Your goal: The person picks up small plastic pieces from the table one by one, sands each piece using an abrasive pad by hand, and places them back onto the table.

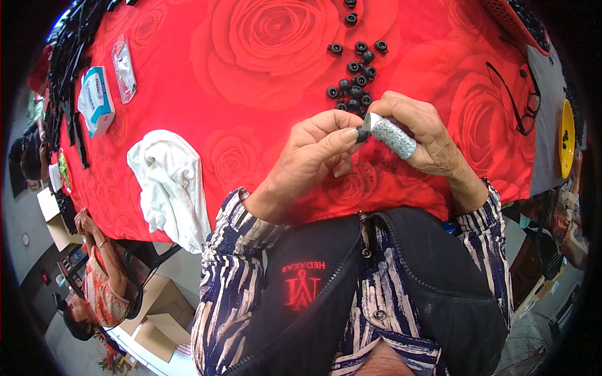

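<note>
My left hand (320, 144) pinches a small round black part (362, 134) between thumb and fingertips. It looks like the small black knobs (355, 91) with holes that lie loose on the cloth just beyond my hands. Close against that part, my right hand (417, 128) grips what looks like a small metal blade (367, 121). A grey-and-white speckled wrapping (395, 139) runs along the thumb side of my right hand; whether it covers a handle or my thumb, I cannot tell. Tiny dark crumbs (370, 178) are scattered on the cloth below my hands.
A red rose-patterned cloth (251, 81) covers the table. On the left lie a white cloth (168, 188), a tissue pack (96, 102), a clear packet (124, 69) and black strips (68, 69). To the right are eyeglasses (527, 113), a red basket (514, 22) and a yellow dish (567, 139). Another person (103, 282) sits left.
</note>
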